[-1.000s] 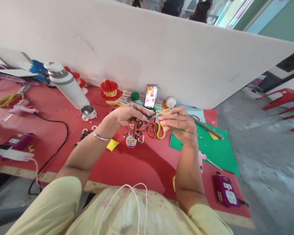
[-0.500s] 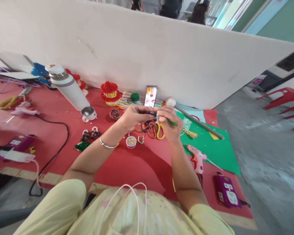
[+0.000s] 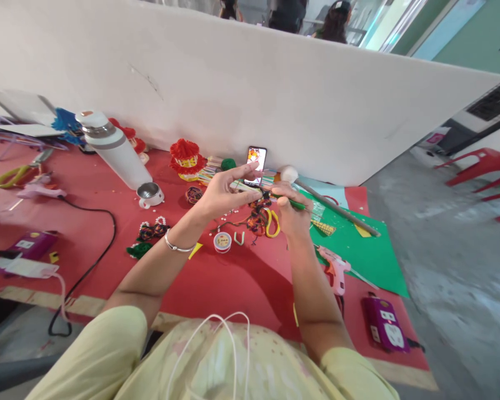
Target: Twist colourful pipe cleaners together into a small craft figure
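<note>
My right hand [image 3: 294, 211] is closed around a green-handled crochet hook [image 3: 296, 205], whose thin shaft sticks out to the right. At its fingertips is a small piece of dark multicoloured yarn work [image 3: 265, 194]. My left hand [image 3: 227, 189] has its thumb and fingers spread apart, with the thumb tip beside that yarn work. Below the hands lies a heap of multicoloured yarn [image 3: 257, 218], with yellow-handled scissors [image 3: 272, 223] partly under it. A phone [image 3: 255, 161] leans on the white partition behind my left fingers, its screen lit.
A white spool [image 3: 222, 242], a yarn ball [image 3: 194, 195], a steel cup [image 3: 150, 193] and a tall white flask [image 3: 112, 147] stand left of centre. On the right are a pink glue gun [image 3: 336, 268], a purple power strip [image 3: 385, 325] and a stick [image 3: 337, 205] on green sheet.
The fingers of my left hand have spread away from the thumb, where before they pinched the yarn work. My right hand still holds the crochet hook, and more of the yarn heap shows.
</note>
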Demonstrator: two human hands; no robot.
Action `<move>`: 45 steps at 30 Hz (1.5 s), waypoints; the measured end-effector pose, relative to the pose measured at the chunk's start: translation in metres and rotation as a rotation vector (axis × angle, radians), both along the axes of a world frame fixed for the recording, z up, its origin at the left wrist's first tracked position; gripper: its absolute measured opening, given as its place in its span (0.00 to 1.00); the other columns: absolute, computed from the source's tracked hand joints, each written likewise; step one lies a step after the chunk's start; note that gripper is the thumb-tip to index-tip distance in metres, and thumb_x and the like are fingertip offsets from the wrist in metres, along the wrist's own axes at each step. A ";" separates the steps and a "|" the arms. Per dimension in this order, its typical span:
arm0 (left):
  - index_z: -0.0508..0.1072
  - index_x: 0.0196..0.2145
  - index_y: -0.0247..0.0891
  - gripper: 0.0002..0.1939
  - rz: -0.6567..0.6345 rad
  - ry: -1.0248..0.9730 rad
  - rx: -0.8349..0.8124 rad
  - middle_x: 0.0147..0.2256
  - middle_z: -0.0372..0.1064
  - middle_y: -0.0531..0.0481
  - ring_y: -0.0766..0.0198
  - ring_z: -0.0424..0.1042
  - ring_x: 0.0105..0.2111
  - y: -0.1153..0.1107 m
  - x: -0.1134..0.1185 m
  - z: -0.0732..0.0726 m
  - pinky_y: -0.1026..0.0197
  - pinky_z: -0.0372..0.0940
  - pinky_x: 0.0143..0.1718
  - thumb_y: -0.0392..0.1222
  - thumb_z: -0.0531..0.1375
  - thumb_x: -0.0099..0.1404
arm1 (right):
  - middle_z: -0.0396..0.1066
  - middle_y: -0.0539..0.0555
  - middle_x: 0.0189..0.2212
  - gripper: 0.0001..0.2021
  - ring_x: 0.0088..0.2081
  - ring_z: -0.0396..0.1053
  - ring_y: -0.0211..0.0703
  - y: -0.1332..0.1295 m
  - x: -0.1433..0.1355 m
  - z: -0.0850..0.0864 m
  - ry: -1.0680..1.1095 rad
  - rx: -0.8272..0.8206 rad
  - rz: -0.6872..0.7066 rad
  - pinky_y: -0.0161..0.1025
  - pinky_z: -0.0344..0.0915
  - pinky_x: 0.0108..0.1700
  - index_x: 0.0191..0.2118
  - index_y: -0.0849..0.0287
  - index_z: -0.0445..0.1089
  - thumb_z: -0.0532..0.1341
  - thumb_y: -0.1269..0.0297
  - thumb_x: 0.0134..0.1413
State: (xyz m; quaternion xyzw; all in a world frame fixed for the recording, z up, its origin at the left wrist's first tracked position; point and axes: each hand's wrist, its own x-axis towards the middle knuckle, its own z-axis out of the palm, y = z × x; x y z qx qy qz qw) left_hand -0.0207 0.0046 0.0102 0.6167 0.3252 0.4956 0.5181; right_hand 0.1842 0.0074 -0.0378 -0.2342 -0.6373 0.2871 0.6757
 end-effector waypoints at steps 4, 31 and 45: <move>0.76 0.66 0.35 0.43 -0.023 -0.092 -0.068 0.37 0.82 0.46 0.63 0.80 0.35 0.003 0.009 -0.005 0.62 0.75 0.37 0.36 0.77 0.52 | 0.87 0.49 0.42 0.13 0.47 0.82 0.51 0.000 0.000 -0.001 -0.019 -0.009 -0.029 0.57 0.79 0.56 0.43 0.40 0.85 0.71 0.42 0.60; 0.79 0.62 0.40 0.36 -0.026 -0.117 -0.190 0.31 0.80 0.51 0.73 0.67 0.22 -0.001 0.007 -0.003 0.65 0.61 0.23 0.38 0.76 0.56 | 0.88 0.48 0.41 0.12 0.48 0.83 0.49 0.006 -0.007 -0.015 0.063 -0.131 -0.054 0.53 0.77 0.60 0.42 0.43 0.85 0.72 0.44 0.60; 0.81 0.59 0.32 0.34 -0.032 0.039 -0.085 0.35 0.85 0.44 0.61 0.82 0.33 0.005 0.000 -0.008 0.61 0.75 0.36 0.35 0.75 0.53 | 0.86 0.48 0.32 0.14 0.42 0.85 0.50 0.013 0.024 -0.008 -0.055 -0.244 0.214 0.53 0.82 0.52 0.35 0.44 0.86 0.73 0.42 0.56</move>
